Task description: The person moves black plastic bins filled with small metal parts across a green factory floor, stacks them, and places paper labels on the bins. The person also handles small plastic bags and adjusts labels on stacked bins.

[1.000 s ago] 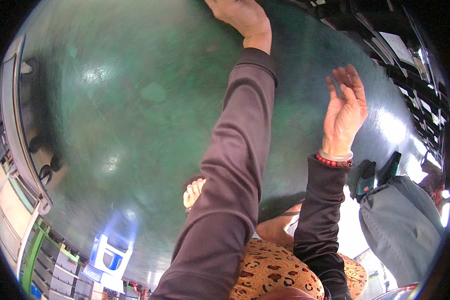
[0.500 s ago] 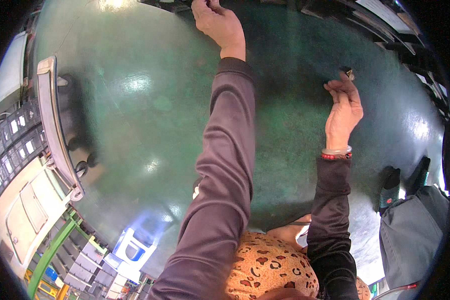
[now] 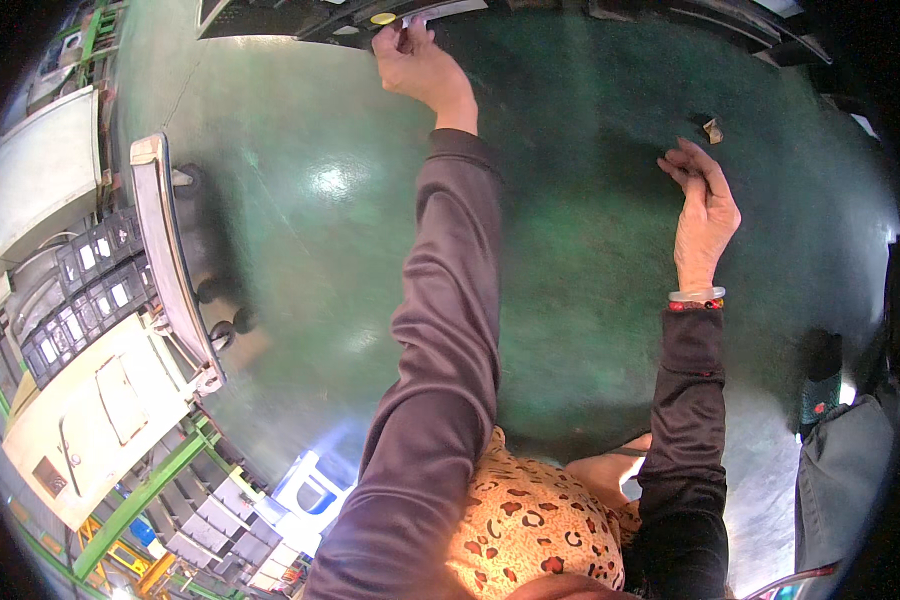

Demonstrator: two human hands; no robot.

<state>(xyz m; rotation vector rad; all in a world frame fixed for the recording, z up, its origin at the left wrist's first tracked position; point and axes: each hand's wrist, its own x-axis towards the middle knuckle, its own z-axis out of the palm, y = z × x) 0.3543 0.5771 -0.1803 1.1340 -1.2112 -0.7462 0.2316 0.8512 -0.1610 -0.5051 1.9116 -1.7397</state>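
My left hand [image 3: 425, 70] reaches far forward to the edge of a dark rack [image 3: 285, 18]. Its thumb and fingers are pinched together; what they hold, if anything, is too small to make out. Beside those fingertips is a yellow round disc [image 3: 383, 18] on the rack. My right hand [image 3: 708, 205] hovers over the green floor [image 3: 570, 270], its fingers loosely bent and apart, with nothing visible in them. A white bangle and red beads circle that wrist. Just beyond its fingertips a small tan crumpled scrap [image 3: 713, 130] lies on the floor.
A long wheeled cart [image 3: 170, 240] stands at the left, with black crates [image 3: 90, 250] and a cream panel [image 3: 100, 420] behind it. A blue-white stool [image 3: 315, 490] is at lower left. Someone's grey trouser leg [image 3: 845, 480] shows at lower right.
The view has shifted, showing more of the rack and the left side. The yellow disc has come into sight by my left hand. My right fingers now appear farther from the scrap.
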